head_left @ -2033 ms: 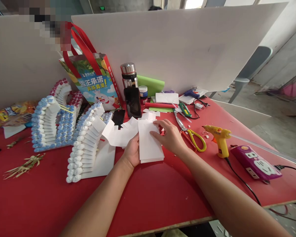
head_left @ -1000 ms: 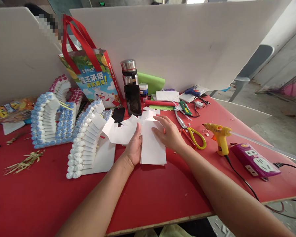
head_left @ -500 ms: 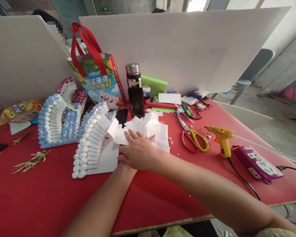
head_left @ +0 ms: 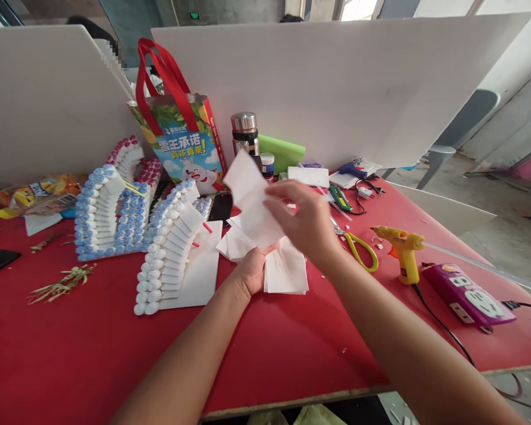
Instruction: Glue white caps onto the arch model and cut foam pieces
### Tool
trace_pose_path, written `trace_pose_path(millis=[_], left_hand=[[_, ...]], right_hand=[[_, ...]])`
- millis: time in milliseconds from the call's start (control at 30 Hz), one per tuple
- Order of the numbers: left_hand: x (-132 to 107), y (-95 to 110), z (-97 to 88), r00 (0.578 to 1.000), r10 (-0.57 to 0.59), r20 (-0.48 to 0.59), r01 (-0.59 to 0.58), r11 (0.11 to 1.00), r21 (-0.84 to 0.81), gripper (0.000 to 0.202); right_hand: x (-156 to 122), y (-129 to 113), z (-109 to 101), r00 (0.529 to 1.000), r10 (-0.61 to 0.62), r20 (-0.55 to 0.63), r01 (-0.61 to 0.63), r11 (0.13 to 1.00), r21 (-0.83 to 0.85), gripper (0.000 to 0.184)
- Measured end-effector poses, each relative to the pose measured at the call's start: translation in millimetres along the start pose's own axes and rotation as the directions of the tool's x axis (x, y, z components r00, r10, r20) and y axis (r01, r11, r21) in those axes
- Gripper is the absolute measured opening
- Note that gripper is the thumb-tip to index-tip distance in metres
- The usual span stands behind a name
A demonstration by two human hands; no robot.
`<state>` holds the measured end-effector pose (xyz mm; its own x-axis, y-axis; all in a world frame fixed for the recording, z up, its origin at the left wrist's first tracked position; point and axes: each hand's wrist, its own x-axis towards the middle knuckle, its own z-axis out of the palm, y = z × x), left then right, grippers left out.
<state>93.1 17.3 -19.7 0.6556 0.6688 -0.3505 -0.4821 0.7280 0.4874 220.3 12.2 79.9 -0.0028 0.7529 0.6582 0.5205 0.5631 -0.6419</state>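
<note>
My right hand point(head_left: 305, 215) pinches a thin white paper sheet point(head_left: 253, 198) and holds it raised and tilted above the table. Below it, my left hand point(head_left: 253, 268) is closed on white paper, its thumb on top and its other fingers mostly hidden. A small stack of white papers point(head_left: 287, 274) lies by the left hand's right side, and more loose paper point(head_left: 235, 243) spreads out to its left. Left of these stands a curved white piece point(head_left: 170, 260) edged with rows of rounded white tips, on a white board point(head_left: 201, 274).
On the red table point(head_left: 265, 348) are yellow-handled scissors point(head_left: 361, 251), a yellow glue gun point(head_left: 400, 248) and a purple power strip point(head_left: 469, 295) at right. A blue-and-white structure point(head_left: 100, 221), a gift bag point(head_left: 183, 147) and a thermos point(head_left: 245, 133) stand behind.
My right hand has come up off the papers, lifting a sheet that now blocks the upright black phone. My left hand, formerly beneath the right, now shows. The view has shifted slightly.
</note>
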Motion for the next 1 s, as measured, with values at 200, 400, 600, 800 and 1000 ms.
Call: trace_pose_path(millis=[200,400,600,800,1000], left_hand=[[-3.9,6.6,10.1,1.000,-0.009,0.026,0.009,1.000,-0.025,0.049],[-2.1,10.2,13.8,0.958,0.150,-0.245,-0.163,0.986,-0.034,0.049],[-2.6,12.6,13.2,0.951,0.153,-0.269,-0.170,0.984,-0.044,0.049],[-2.7,14.0,13.1,0.939,0.231,-0.253,-0.246,0.969,-0.028,0.055],[-1.7,13.6,14.2,0.935,0.251,-0.252,-0.273,0.960,-0.055,0.053]], right_hand=[[-8.6,14.5,-49.1,0.966,0.030,-0.256,-0.047,0.997,-0.062,0.012],[-26.1,41.9,-48.3,0.874,0.445,-0.196,-0.370,0.870,0.326,0.015],[-32.2,64.4,-44.0,0.713,0.668,0.213,-0.633,0.482,0.606,0.023],[-34.7,64.5,-43.2,0.699,0.647,0.304,-0.705,0.551,0.447,0.035],[-35.3,66.8,-38.8,0.631,0.735,0.249,-0.709,0.416,0.569,0.032]])
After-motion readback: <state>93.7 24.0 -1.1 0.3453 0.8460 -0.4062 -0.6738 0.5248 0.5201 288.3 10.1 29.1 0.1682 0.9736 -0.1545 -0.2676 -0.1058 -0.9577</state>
